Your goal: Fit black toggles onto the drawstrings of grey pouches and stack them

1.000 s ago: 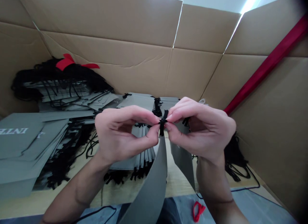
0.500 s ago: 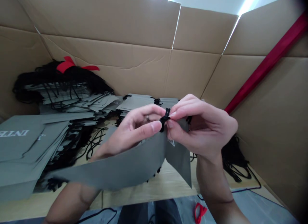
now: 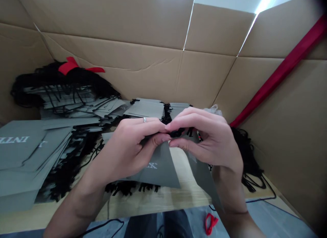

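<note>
My left hand (image 3: pixel 135 142), a ring on one finger, is closed in a pinch at the top of a grey paper piece (image 3: pixel 166 166) with white letters. My right hand (image 3: pixel 208 135) faces it, thumb and forefinger closed around a bunched black cord (image 3: pixel 177 133). The fingertips of both hands meet at this cord and partly hide it. A second grey panel (image 3: pixel 204 176) hangs below my right hand; how it joins the first is hidden.
Stacks of grey paper pieces (image 3: pixel 22 156) with black cord ends lie at left, more (image 3: pixel 145 108) behind. A black cord bundle with a red tie (image 3: pixel 68 65) tops the far-left pile. Black cords (image 3: pixel 246 159) lie at right. Cardboard walls (image 3: pixel 143 60) enclose the table (image 3: pixel 184 197).
My left hand has turned over, its back now facing up. The grey paper has swung from a raised, curved sweep at left to hanging below my hands. The cord knot is now mostly covered.
</note>
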Available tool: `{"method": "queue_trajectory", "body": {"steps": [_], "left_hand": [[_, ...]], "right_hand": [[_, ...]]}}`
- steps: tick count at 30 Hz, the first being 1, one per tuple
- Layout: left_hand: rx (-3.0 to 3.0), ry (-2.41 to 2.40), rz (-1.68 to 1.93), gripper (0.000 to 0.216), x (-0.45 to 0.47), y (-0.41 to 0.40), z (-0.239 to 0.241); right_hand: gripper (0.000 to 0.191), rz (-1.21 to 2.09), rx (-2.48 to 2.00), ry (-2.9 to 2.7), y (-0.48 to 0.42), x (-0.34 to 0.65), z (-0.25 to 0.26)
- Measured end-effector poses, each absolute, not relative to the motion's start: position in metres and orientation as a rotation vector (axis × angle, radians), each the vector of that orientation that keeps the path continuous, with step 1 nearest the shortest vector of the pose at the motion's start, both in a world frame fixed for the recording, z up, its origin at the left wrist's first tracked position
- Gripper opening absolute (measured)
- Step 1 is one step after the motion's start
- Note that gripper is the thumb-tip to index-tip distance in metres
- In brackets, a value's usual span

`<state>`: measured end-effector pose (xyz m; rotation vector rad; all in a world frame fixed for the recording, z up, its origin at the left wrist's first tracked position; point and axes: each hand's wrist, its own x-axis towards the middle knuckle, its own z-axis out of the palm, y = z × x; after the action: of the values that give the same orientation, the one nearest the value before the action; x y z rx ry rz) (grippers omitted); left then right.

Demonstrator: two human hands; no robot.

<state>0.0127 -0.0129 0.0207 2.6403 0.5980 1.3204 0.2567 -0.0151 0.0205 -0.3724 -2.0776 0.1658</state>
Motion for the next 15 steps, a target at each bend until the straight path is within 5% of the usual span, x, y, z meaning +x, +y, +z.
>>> {"method": "queue_trajectory", "body": {"steps": [5,15], "left_hand": [[2.654,0.635,1.295,0.015,0.0137,-0.0131,0.0227],[2.632,0.532,1.479,0.016,0.0137,-0.0132,0.0206]], "right_hand": [[0.014,0.171,-0.425,-2.048,-0.0158,0.2536,0.0209],[0.023,0.352,-0.420,-1.846,-0.0168,0.2508,0.0127]]}}
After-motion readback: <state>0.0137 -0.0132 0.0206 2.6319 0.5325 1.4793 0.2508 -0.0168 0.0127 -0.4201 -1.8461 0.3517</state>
